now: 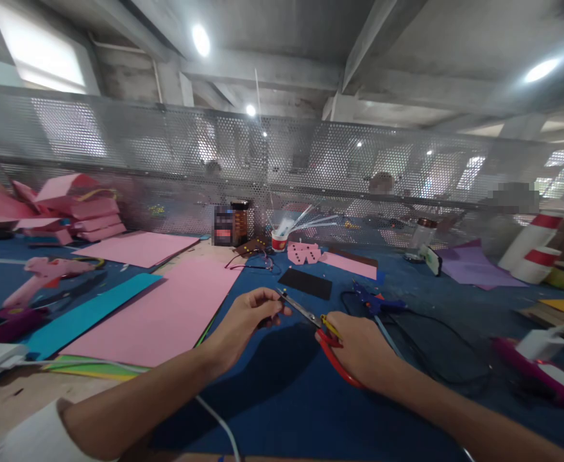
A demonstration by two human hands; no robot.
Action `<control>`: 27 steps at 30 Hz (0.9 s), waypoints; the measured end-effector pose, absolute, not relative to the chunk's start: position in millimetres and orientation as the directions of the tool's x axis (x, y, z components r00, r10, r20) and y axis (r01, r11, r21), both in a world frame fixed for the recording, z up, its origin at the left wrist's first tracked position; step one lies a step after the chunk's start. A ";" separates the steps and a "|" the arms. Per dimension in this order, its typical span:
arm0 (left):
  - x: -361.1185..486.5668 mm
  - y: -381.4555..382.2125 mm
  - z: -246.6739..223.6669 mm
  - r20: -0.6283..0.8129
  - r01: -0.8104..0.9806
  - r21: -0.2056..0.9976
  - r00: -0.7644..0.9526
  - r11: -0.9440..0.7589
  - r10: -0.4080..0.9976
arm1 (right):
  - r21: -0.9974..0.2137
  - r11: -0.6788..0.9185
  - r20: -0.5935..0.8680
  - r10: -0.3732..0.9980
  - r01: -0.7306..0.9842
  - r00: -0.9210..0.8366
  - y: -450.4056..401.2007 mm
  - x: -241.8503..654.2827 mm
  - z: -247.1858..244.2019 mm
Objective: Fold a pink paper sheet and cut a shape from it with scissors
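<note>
My right hand [361,346] is wrapped round the handles of a pair of scissors [305,312], whose grips are red and yellow. The blades point left, toward the fingertips of my left hand [255,314]. Those fingertips pinch a small dark piece [283,300], perhaps black paper; most of it is hidden by the fingers. The blade tips come right up beside it, and I cannot tell whether they touch. Just beyond the hands, a black paper rectangle [305,283] lies flat on the blue tabletop [282,398].
Pink sheets [166,308] and a teal strip [94,308] cover the left side, near a pink glue gun [36,279]. A blue glue gun [378,300] with its cable lies right of centre. Behind stand a paper cup [279,240] and a dotted pink piece [304,253].
</note>
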State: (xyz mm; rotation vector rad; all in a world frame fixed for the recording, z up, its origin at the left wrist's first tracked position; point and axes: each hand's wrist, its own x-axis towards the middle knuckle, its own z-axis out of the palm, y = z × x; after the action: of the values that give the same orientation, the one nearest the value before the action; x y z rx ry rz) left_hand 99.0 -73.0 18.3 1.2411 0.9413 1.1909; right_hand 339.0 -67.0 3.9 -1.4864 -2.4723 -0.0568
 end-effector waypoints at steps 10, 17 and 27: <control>100.3 -74.6 20.9 0.078 -0.112 0.992 0.157 -0.061 0.985 | -0.092 0.474 0.217 0.868 0.875 -0.447 -67.2 338.5 4.5; 99.0 -73.9 18.9 0.086 -0.129 0.990 0.170 -0.064 0.982 | -0.092 0.481 0.216 0.865 0.872 -0.454 -65.5 338.7 6.1; 99.4 -74.9 20.6 0.103 -0.149 0.986 0.180 -0.076 0.978 | -0.114 0.497 0.256 0.852 0.860 -0.457 -71.1 334.9 13.0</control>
State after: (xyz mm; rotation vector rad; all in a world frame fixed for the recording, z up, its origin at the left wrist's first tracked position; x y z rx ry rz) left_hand 99.4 -74.9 20.6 1.2521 0.9237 1.1967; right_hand 334.9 -71.1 13.0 -1.4482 -2.4648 -0.0459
